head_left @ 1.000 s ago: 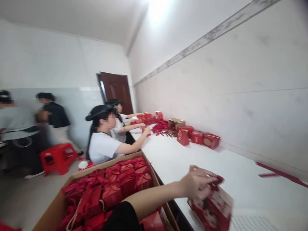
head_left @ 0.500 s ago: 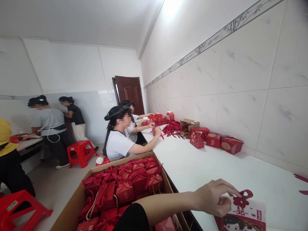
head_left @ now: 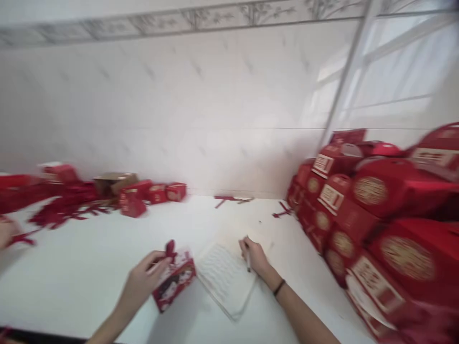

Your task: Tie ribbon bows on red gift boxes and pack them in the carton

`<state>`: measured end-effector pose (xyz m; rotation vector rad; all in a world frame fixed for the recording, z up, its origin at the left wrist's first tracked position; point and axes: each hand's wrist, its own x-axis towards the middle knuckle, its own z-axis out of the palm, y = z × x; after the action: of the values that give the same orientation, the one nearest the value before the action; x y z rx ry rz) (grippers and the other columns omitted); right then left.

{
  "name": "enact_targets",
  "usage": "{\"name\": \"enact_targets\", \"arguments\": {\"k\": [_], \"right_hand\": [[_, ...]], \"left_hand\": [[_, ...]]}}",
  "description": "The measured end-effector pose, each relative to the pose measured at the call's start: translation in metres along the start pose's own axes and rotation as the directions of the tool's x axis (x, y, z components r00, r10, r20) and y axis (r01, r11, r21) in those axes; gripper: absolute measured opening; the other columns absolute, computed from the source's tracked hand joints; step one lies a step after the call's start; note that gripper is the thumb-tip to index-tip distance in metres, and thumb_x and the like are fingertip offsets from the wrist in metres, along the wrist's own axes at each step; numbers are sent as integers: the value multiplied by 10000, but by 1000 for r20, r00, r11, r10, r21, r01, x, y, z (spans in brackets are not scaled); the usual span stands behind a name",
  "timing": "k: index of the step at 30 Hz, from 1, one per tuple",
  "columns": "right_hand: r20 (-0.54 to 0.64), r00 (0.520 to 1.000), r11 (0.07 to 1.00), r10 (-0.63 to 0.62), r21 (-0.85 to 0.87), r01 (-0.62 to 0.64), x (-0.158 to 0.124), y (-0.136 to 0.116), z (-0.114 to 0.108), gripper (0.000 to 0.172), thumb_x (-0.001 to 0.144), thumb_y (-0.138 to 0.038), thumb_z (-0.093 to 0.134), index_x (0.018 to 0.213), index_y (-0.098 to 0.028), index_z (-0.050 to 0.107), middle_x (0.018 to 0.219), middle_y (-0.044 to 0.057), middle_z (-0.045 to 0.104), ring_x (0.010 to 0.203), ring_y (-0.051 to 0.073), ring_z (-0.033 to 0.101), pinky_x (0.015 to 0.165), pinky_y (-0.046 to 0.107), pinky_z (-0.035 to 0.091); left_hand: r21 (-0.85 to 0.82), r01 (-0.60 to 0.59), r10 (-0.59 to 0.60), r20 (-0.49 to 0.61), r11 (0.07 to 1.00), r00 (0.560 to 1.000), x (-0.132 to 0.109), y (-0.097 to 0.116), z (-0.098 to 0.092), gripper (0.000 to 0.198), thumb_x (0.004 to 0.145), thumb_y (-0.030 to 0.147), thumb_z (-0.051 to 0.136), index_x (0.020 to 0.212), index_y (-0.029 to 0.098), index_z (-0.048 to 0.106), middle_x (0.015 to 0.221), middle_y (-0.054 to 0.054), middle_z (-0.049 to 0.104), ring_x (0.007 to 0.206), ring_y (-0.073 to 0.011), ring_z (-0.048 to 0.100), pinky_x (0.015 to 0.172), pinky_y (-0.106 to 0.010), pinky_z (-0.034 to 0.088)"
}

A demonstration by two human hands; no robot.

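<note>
My left hand point(head_left: 146, 273) is closed on the ribbon at the top of a red gift box point(head_left: 175, 283) with cartoon faces on its side. The box tilts over the white tabletop, left of an open notebook point(head_left: 224, 274) covered in lines of writing. Above the notebook's right page, my right hand point(head_left: 255, 257) grips a pen point(head_left: 248, 262). Motion blur hides whether the pen's tip touches the paper.
Stacked red gift boxes point(head_left: 358, 210) rise on the right. Ribbons point(head_left: 62, 205), a cardboard box point(head_left: 114, 184) and smaller red boxes point(head_left: 150, 193) line the back left. Loose ribbon strips point(head_left: 233, 198) lie near the wall. Another person's hand point(head_left: 7, 231) shows at far left.
The view has swung right, from the room and the carton of boxes to the tabletop. My left hand still holds the gift box. My right hand, with the pen, and the notebook have come into view.
</note>
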<state>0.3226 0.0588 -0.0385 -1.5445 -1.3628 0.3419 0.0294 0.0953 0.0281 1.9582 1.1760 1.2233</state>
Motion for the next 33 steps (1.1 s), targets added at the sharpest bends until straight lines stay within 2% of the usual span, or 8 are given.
{"name": "enact_targets", "arguments": {"k": [4, 9, 13, 16, 19, 25, 29, 33], "right_hand": [[-84, 994, 995, 76, -63, -81, -27, 20, -43, 365, 970, -452, 369, 928, -147, 566, 617, -9, 565, 541, 125, 550, 550, 253, 489], [-30, 999, 998, 35, 48, -34, -50, -17, -23, 468, 903, -590, 350, 883, -170, 554, 798, 75, 640, 634, 181, 612, 543, 297, 520], [-30, 968, 963, -250, 101, 251, -59, -66, 5, 318, 888, -500, 496, 903, -196, 587, 980, 100, 640, 1035, 264, 590, 744, 376, 550], [-25, 868, 864, -495, 95, 495, -57, -97, 28, 169, 914, -375, 514, 946, -221, 574, 977, 71, 658, 1115, 246, 552, 896, 419, 497], [18, 821, 819, -571, 83, 568, -51, -113, 46, 122, 915, -321, 513, 978, -221, 544, 1004, 68, 654, 1143, 240, 529, 920, 431, 482], [13, 829, 828, -560, -26, 560, -46, -114, 56, 176, 905, -346, 522, 1013, -208, 536, 1177, 128, 571, 1147, 271, 502, 921, 479, 466], [-51, 856, 849, -515, -166, 501, -66, -120, 59, 224, 902, -382, 536, 1017, -190, 550, 1168, 174, 561, 1137, 333, 497, 920, 544, 442], [2, 918, 914, -396, -90, 395, -88, -126, 69, 468, 847, -453, 607, 1206, -183, 478, 1351, 211, 414, 1190, 370, 463, 874, 527, 490]], "left_hand": [[42, 43, -46, 77, 998, 996, 3, 4, -3, 267, 681, 524, 580, 653, 261, 613, 671, 57, 654, 702, -225, 630, 684, -371, 535], [-93, 88, -77, 122, 992, 990, -13, 16, 0, 260, 699, 444, 610, 686, 185, 620, 712, -17, 660, 722, -181, 619, 772, -323, 536], [-157, 91, -63, 178, 983, 982, -18, 10, 3, 255, 740, 420, 592, 702, 167, 583, 715, -3, 619, 749, -157, 602, 787, -318, 521], [-179, 93, -48, 237, 979, 970, -20, 10, 2, 246, 777, 401, 556, 750, 157, 581, 762, -5, 612, 774, -144, 592, 804, -307, 502], [-196, 111, -52, 281, 974, 958, -19, 13, 0, 235, 789, 380, 549, 829, 152, 589, 815, -18, 624, 798, -149, 594, 804, -304, 493], [-234, 80, -32, 203, 969, 979, -19, 20, 2, 200, 807, 320, 526, 910, 154, 568, 924, -39, 629, 811, -140, 599, 766, -283, 481], [-240, 89, -59, 130, 967, 990, -23, 25, 5, 193, 805, 289, 509, 932, 154, 561, 896, -32, 606, 807, -135, 579, 755, -275, 465], [-329, 193, -115, 241, 924, 964, -28, 31, 4, 222, 772, 242, 508, 965, 152, 575, 766, 4, 576, 736, -123, 565, 723, -263, 461]]}}
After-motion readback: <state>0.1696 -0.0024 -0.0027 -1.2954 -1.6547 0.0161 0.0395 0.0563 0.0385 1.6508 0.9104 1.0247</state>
